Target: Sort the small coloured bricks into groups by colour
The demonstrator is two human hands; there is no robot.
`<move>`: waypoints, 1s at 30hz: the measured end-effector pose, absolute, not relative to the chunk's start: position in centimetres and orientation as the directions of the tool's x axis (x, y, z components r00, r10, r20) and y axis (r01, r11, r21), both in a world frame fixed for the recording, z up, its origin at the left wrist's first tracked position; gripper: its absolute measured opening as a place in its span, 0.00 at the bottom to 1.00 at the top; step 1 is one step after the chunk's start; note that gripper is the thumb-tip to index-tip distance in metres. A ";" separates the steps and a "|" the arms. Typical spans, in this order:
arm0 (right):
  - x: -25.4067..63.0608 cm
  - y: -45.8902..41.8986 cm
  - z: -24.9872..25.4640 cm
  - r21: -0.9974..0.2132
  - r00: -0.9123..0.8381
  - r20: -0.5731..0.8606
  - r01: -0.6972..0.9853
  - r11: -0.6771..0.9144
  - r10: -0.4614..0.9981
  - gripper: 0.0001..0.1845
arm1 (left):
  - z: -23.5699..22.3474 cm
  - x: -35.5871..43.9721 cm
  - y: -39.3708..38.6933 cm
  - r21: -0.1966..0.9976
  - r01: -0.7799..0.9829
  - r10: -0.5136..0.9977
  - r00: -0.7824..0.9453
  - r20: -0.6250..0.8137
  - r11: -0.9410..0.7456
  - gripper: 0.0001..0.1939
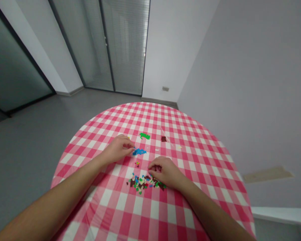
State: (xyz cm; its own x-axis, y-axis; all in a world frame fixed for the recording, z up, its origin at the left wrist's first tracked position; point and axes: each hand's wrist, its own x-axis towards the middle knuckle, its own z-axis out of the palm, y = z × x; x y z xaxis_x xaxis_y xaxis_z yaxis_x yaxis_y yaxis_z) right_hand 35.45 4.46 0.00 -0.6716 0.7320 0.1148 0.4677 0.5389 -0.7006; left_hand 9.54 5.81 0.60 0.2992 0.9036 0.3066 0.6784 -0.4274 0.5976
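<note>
Small coloured building pieces lie on the table in groups. My left hand (119, 149) is at the left end of a blue group of pieces (139, 152), thumb and fingers pinched together; whatever is between the tips is too small to make out. My right hand (165, 170) hovers at the upper right of a mixed pile (142, 183) of brown, green, blue, white and red pieces. Its fingers are curled to the thumb, and their contents are hidden. Between the blue group and the pile sits a little multicoloured cluster (137, 164).
Farther back lie a green group (144, 136) and a dark brown group (163, 139). A few pale pieces (179, 147) are scattered to the right. The round table wears a red-and-white checked cloth (150, 115). Glass doors (125, 47) and a white wall stand beyond.
</note>
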 end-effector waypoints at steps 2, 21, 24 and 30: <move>35.4 4.5 0.1 -0.673 -0.678 0.106 0.489 0.554 0.727 0.05 | 0.5 8.9 6.1 0.590 0.709 0.922 0.289 0.256 -0.386 0.06; 35.8 4.5 0.5 -0.389 -0.792 0.111 0.522 0.759 0.601 0.07 | -0.5 9.3 6.3 0.613 0.692 0.917 0.364 0.161 -0.383 0.11; 35.9 4.5 0.6 -0.371 -0.812 0.108 0.502 0.781 0.574 0.08 | -0.4 9.3 6.3 0.614 0.672 0.900 0.401 0.169 -0.414 0.12; 35.9 4.3 0.5 -0.506 -0.749 0.114 0.522 0.687 0.653 0.03 | -0.6 9.1 6.4 0.637 0.640 0.894 0.399 0.202 -0.429 0.12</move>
State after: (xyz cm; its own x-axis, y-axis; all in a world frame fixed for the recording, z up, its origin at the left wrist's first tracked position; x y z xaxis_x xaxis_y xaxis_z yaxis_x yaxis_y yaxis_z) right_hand 35.87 4.30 0.47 -0.7485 0.6531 0.1145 0.5221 0.6869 -0.5055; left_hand 9.05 6.44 -0.64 0.3992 0.8944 0.2017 0.6405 -0.4294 0.6367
